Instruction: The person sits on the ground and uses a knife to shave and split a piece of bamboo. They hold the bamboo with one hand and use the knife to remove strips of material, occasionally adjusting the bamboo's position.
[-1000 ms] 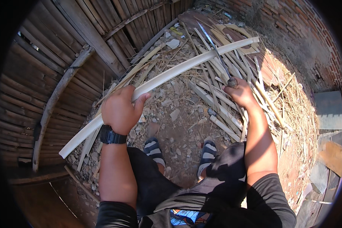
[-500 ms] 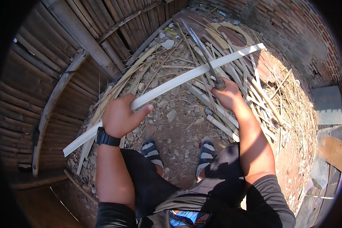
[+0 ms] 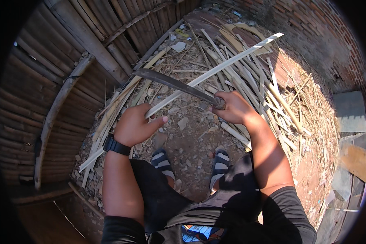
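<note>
My left hand is closed round a long pale bamboo strip, which slants from the lower left up to the far right. Its narrow side faces up. In my right hand is the handle of a machete. The dark blade points to the far left and crosses the strip beyond my left hand; whether it touches the strip I cannot tell. The palm side of each hand is hidden. A dark watch is strapped to my left wrist.
Split bamboo pieces lie heaped ahead and to the right, with more strips at the left. Stones and rubble cover the ground around my sandalled feet. A bamboo wall stands at left, a brick wall at far right.
The machete has swung from pointing away to pointing left across the strip. My right hand has moved slightly left and nearer. The strip has turned on edge, its far end higher.
</note>
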The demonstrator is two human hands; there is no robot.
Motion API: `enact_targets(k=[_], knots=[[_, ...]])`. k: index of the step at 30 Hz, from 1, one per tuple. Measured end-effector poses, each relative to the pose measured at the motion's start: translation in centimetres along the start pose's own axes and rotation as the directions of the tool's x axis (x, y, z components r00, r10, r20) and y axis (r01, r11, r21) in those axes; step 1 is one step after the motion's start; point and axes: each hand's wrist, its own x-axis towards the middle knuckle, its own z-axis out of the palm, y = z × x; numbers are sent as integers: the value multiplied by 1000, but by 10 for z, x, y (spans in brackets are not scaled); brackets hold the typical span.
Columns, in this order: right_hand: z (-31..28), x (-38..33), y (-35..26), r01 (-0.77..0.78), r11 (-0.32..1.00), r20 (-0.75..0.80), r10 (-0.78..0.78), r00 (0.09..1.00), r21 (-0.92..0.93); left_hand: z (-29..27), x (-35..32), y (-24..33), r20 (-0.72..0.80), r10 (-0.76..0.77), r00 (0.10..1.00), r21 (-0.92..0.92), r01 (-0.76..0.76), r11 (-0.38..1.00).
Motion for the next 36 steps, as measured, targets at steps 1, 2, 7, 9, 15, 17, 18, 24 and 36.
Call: enact_targets(k=[1,2,7,9,15,17,18,24,36], knots=[[-2,3,-3,75,992,78,-67,995,-98,1,-2,-2,-25,30,999,-22,-30,999],[-3,6,-2,151,970,160,-121,980,-191,0,-3,0,-16,1,1000,-7,-1,1000],[-20,6,61,-207,961,-386,265,884,185,-7,-1,14,-5,-107,994,66,107,992],[-8,4,55,-151,967,-333,215,918,206,-6,1,14,-5,-91,996,105,91,990],[-10,3,-6,53,971,83,-35,996,-231,1,1,10,106,-69,992,106,58,993],[-14,4,44,-68,997,-31,67,997,-21,3,0,6,113,-56,992,103,45,994],[-19,5,65,-118,990,-83,125,989,81,4,1,3,96,-49,994,101,39,994],[2,11,65,-289,915,-63,318,946,282,-1,4,16,51,-83,995,220,70,973],[-8,11,86,-479,807,-45,523,851,345,-15,-2,16,-53,-35,998,232,46,972]])
